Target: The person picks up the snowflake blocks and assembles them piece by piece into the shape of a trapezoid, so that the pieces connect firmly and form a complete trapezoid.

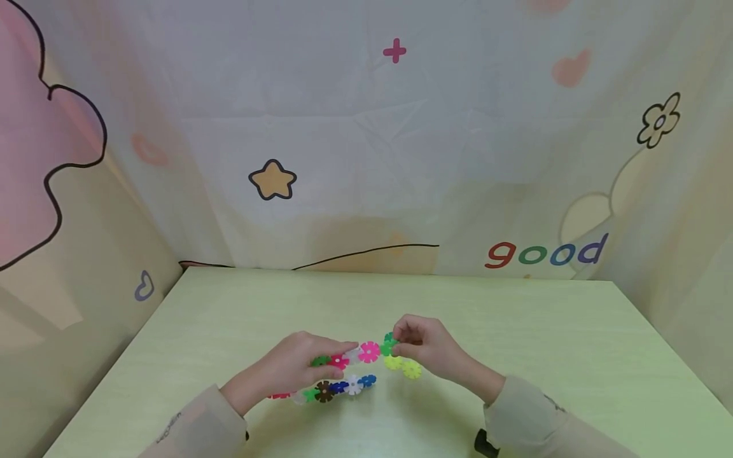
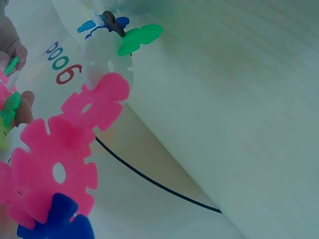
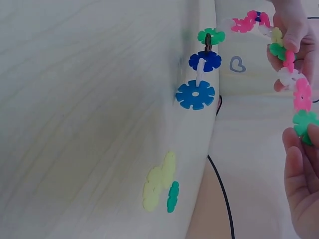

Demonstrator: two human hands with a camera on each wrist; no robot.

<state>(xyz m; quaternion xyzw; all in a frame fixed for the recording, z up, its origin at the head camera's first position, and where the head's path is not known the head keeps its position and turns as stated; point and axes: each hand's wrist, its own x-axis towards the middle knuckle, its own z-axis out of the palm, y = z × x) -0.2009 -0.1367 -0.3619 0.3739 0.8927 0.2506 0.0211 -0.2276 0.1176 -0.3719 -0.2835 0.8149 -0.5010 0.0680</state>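
Note:
A chain of notched, flower-shaped plastic linking discs runs through my left hand point(image 1: 298, 362), which holds it between thumb and fingers. One end stretches rightward to a pink disc point(image 1: 369, 352). My right hand point(image 1: 432, 343) pinches a green disc point(image 3: 305, 124) at that pink disc's edge. From the left hand the other end bends back below, through a brown disc point(image 1: 324, 391) and a white disc point(image 1: 352, 385) to a light blue disc point(image 3: 195, 94) at the tip. More pink discs point(image 2: 60, 172) loom large in the left wrist view. Part of the chain is hidden behind the left hand.
Loose on the pale tabletop point(image 1: 515, 331), beneath the right hand, lie yellow discs point(image 3: 159, 181) and a darker green disc point(image 3: 173, 196). A printed cloth point(image 1: 366, 159) hangs along the table's back and sides.

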